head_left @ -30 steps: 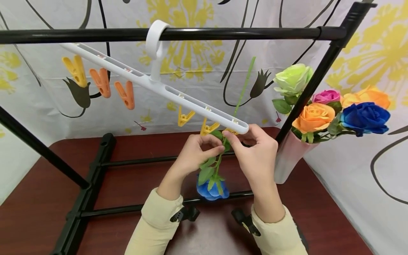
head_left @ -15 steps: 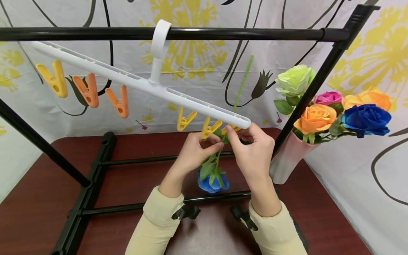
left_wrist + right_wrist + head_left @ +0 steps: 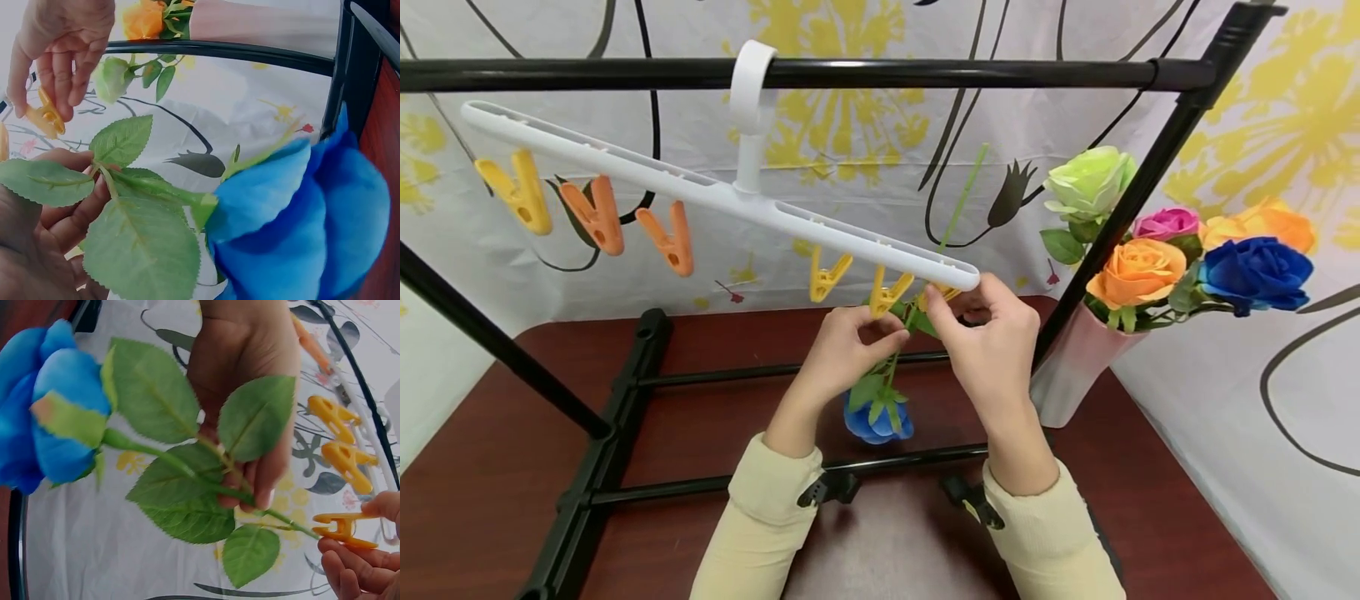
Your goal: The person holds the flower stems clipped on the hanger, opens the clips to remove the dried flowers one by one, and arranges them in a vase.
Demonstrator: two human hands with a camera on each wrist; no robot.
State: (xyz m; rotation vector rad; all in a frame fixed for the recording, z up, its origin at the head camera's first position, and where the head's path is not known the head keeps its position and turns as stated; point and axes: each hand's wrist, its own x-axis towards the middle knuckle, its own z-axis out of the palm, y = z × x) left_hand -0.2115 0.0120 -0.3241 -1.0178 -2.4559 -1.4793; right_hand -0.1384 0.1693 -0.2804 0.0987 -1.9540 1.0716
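Observation:
A blue rose (image 3: 877,418) hangs bloom-down under the right end of a white clip hanger (image 3: 857,243). My left hand (image 3: 844,350) pinches its green stem among the leaves, as the right wrist view shows. The stem's upper part rises behind the hanger. My right hand (image 3: 994,354) pinches the yellow clip (image 3: 342,526) at the hanger's right end between thumb and fingers. In the right wrist view the stem reaches the mouth of this clip. Two more yellow clips, one of them (image 3: 887,293) right above my left fingers, hang beside it.
The hanger hooks over a black rack bar (image 3: 962,75). On its left half hang a yellow clip (image 3: 520,198) and two orange clips, one further left (image 3: 599,218). A pink-white vase (image 3: 1086,354) of artificial roses stands by the right rack post (image 3: 1131,196).
The hanger has turned on its hook, its left end swinging left and nearer. The blue rose has shifted left and slightly up. Both hands keep their pinches.

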